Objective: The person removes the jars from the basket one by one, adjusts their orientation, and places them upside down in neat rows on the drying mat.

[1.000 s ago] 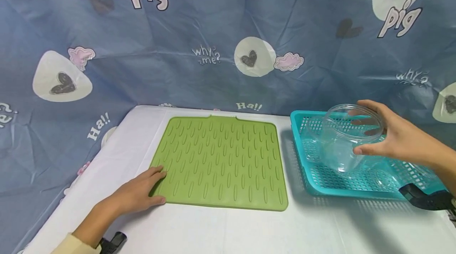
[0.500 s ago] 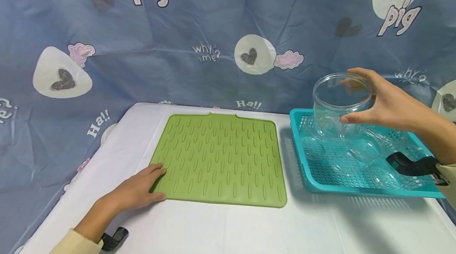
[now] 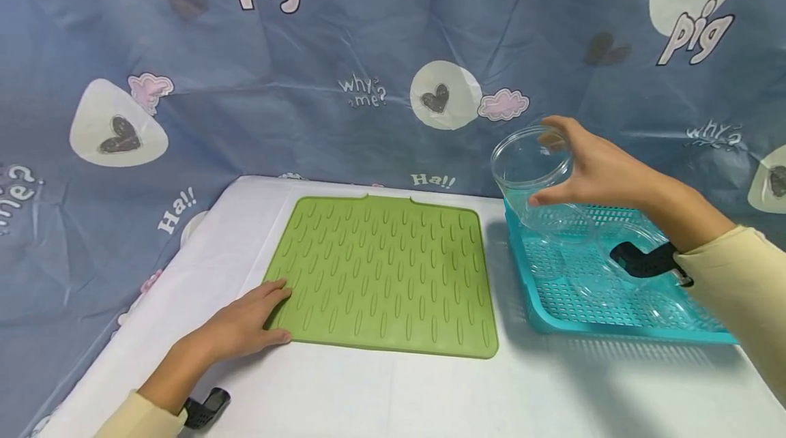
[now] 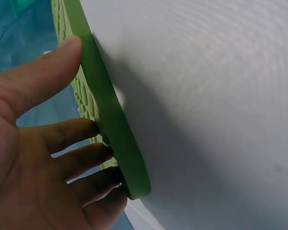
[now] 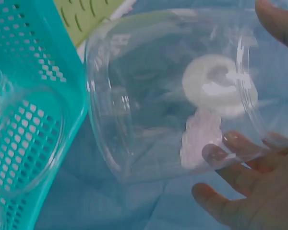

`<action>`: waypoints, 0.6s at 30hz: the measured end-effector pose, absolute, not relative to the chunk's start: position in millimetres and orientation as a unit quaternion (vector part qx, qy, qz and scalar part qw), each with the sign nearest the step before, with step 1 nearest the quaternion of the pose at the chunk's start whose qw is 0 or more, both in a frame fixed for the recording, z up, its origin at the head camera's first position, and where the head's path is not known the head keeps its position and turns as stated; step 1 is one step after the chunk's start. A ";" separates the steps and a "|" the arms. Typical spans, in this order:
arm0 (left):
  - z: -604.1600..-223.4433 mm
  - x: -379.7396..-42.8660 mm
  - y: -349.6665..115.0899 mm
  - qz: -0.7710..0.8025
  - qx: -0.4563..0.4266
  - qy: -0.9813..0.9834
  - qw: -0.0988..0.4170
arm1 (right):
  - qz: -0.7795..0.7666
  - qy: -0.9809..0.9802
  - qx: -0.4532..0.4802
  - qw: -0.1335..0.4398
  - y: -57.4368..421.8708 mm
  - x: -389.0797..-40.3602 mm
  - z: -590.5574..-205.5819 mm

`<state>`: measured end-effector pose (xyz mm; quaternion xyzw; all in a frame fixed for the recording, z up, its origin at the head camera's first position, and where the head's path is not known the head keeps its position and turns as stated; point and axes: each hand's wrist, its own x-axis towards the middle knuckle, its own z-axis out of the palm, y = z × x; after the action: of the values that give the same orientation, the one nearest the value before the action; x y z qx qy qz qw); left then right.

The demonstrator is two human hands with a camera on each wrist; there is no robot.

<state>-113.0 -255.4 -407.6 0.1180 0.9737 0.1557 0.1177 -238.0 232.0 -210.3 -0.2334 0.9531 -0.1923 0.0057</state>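
Observation:
My right hand (image 3: 598,165) grips a clear plastic tub (image 3: 518,182) by its side near the rim, thumb in front and fingers behind. The tub is tilted, held above the left back part of a turquoise basket (image 3: 620,331). In the right wrist view, fingers curve along the see-through wall of the tub (image 5: 153,96). My left hand (image 3: 239,325) rests on the near left corner of a green ridged mat (image 3: 381,274). In the left wrist view its thumb and extended fingers touch the mat's edge (image 4: 108,105).
Several clear plastic containers (image 3: 598,281) lie inside the basket, right of the mat. The white tablecloth (image 3: 430,397) extends in front of both. A blue printed curtain (image 3: 344,138) hangs close behind the table and along its left side.
My right hand has lifted the tub up out of the basket and carried it left, toward the mat, tilting it. My left hand has stayed on the mat corner.

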 end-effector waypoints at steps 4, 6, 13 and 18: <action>-406.6 -111.8 -252.6 0.159 0.112 0.973 0.122 | -0.205 0.946 -0.251 -0.003 213.9 -235.2 -215.6; -405.7 -111.3 -250.9 0.156 0.108 0.973 0.130 | -0.203 0.942 -0.266 -0.013 204.4 -233.9 -217.9; -403.1 -110.1 -250.1 0.152 0.091 0.975 0.137 | -0.188 0.929 -0.316 -0.029 167.0 -233.6 -225.8; -404.3 -112.2 -251.9 0.160 0.101 0.973 0.130 | -0.188 0.926 -0.328 -0.017 143.5 -234.3 -234.2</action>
<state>-112.2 -251.9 -404.3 0.1011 0.9733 0.1602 0.1299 -234.3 143.5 -234.2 -0.3275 0.9258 -0.1882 -0.0167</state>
